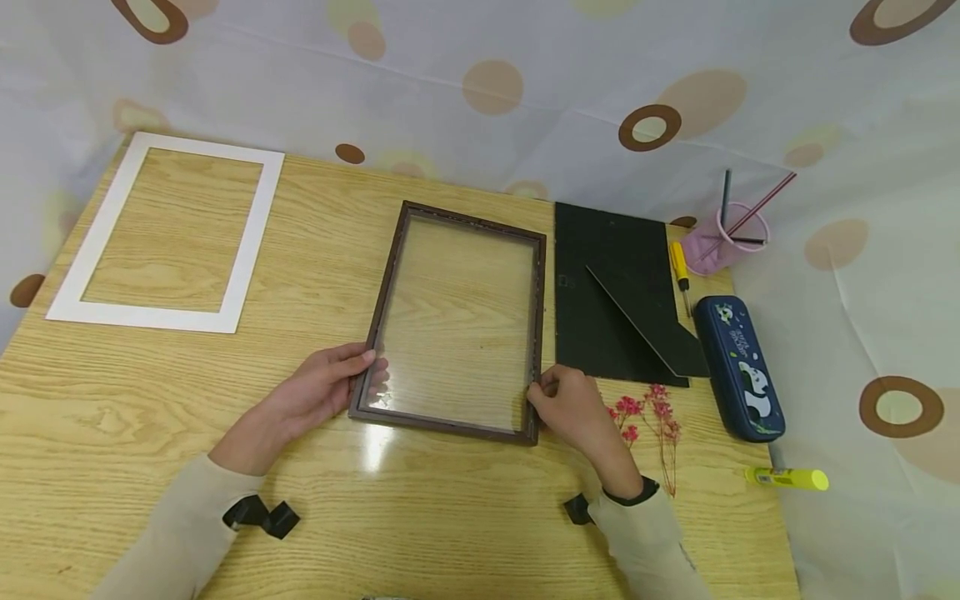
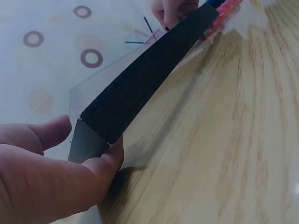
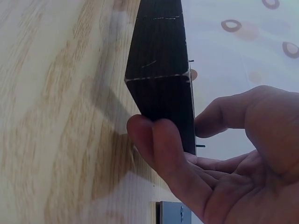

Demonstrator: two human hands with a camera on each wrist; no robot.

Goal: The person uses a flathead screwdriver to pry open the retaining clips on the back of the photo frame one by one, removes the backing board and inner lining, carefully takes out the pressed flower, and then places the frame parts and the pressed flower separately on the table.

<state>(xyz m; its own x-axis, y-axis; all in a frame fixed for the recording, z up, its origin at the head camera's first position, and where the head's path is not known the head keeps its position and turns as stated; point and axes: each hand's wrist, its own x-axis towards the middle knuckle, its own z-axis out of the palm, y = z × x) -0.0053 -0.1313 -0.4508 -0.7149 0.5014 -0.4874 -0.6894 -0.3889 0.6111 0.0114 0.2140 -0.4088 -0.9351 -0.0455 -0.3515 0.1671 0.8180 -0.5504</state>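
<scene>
A dark brown picture frame (image 1: 450, 427) with a clear pane (image 1: 457, 317) in it is held low over the table, its edge facing me. My left hand (image 1: 315, 387) grips the left side near the lower corner, thumb on top and fingers underneath, showing through the pane. On the opposite side my right hand (image 1: 573, 408) pinches the frame close to its lower right corner. The left wrist view has the frame's dark outer edge (image 2: 145, 70) raised off the wood, with a shadow below. In the right wrist view, fingertips (image 3: 166, 140) press under the frame's corner.
A white mat (image 1: 150, 317) lies at the left. To the right are a black backing board (image 1: 592, 350) with its stand leg (image 1: 645, 312), dried pink flowers (image 1: 660, 408), a yellow screwdriver (image 1: 679, 265), a pencil case (image 1: 738, 367), a pink cup (image 1: 705, 250) of pencils and a glue stick (image 1: 787, 477).
</scene>
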